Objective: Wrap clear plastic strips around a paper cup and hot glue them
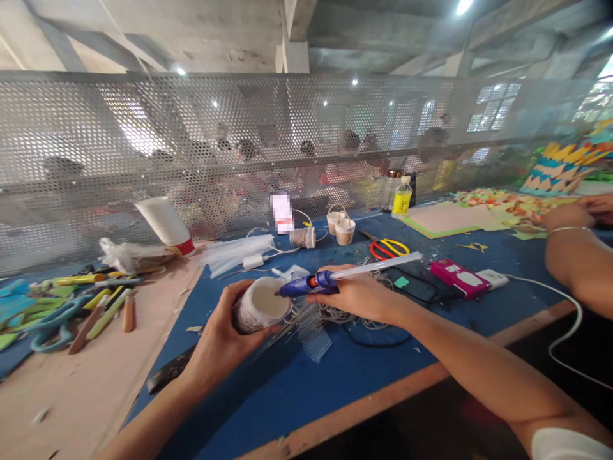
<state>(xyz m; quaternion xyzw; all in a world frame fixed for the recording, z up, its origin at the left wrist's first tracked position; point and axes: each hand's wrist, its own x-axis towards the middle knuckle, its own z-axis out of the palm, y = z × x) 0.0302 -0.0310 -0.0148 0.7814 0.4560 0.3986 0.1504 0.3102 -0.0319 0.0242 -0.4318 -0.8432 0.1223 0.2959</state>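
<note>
My left hand (230,332) is wrapped round a white paper cup (265,303) whose outside is wound with cord, its mouth tilted toward me. In my right hand (357,295) is a blue hot glue gun (309,284), with a clear glue stick (378,265) standing far out of its back. The gun's nozzle points left and reaches the cup's rim; whether it touches cannot be told. Tangled thin cord (378,319) lies on the blue mat behind and below my right hand. Clear glue sticks (313,342) lie beneath the gun.
A stack of paper cups (165,223) leans at the back left, near scissors (60,322) and markers. Small cord-wrapped cups (343,230), red-yellow scissors (389,249), a yellow-labelled bottle (401,198) and a magenta box (460,278) stand or lie behind. Another person's arm (579,255) is at right.
</note>
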